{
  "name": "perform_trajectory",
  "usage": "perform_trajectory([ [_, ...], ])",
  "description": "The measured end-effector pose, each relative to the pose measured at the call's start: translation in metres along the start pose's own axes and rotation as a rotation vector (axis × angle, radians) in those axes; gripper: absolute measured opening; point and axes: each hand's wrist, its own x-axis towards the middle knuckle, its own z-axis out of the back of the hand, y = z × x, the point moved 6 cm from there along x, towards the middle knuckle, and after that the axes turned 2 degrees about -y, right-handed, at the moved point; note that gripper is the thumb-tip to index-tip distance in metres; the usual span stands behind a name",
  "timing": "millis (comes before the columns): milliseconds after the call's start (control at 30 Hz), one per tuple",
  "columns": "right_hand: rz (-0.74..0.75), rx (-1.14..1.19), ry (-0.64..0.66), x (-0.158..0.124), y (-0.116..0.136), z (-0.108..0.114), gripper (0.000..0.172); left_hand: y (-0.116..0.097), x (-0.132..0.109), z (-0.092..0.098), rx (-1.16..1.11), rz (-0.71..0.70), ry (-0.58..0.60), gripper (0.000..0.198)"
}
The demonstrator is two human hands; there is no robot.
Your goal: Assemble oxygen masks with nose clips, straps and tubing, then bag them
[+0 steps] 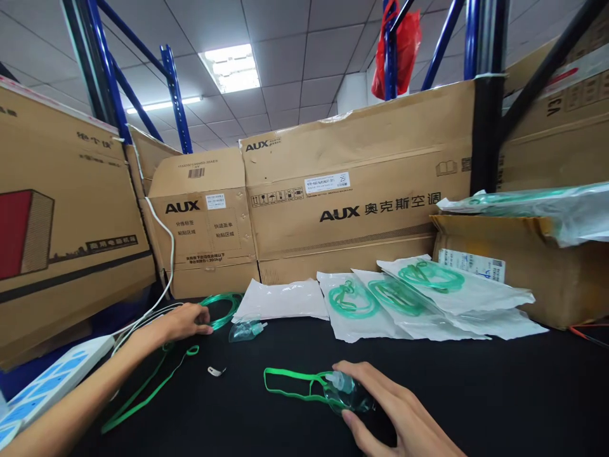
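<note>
Bright, even light comes from the ceiling panel (pixel 231 68) overhead, blown out to plain white, with a thinner strip light (pixel 164 105) left of it. Below the panel, the black bench (pixel 476 393) soaks up light and shows hardly any shadow. The plastic bags (pixel 428 298) catch a soft sheen. Straight rack posts (pixel 177 95) bend near the edges. The right hand (pixel 390 406) looks slightly soft, perhaps motion blur.

You can read "AUX" in bold black on the small brown cardboard carton (pixel 204 222) at the desk's back edge; the long brown cardboard carton (pixel 356 184) beside it reads "AUX 奥克斯空调"; its white label shows "25".
</note>
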Motion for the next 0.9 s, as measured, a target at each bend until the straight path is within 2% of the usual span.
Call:
perform_trajectory([
  [133,-0.012,-0.022,0.034,-0.001,-0.006,-0.003,0.048,-0.003,-0.004,-0.001,-0.059,-0.053,-0.02,0.026],
  [267,0.015,-0.003,-0.001,-0.002,-0.005,-0.001,0.048,-0.011,0.003,0.002,-0.112,-0.08,-0.076,0.026],
  [467,-0.008,-0.012,0.01,-0.001,-0.004,-0.001,0.048,-0.003,0.008,0.031,-0.208,-0.056,-0.222,0.03],
  [567,0.01,-0.011,0.002,0.0,0.0,0.0,0.045,0.005,0.01,0.043,-0.203,-0.009,-0.248,0.035],
  [700,0.03,0.027,-0.026,0.001,0.003,0.003,0.044,0.01,0.012,0.04,-0.162,0.009,-0.167,0.034],
  [900,-0.006,0.031,0.006,-0.004,-0.004,-0.002,0.046,0.018,0.017,0.011,-0.074,0.004,0.007,0.022],
])
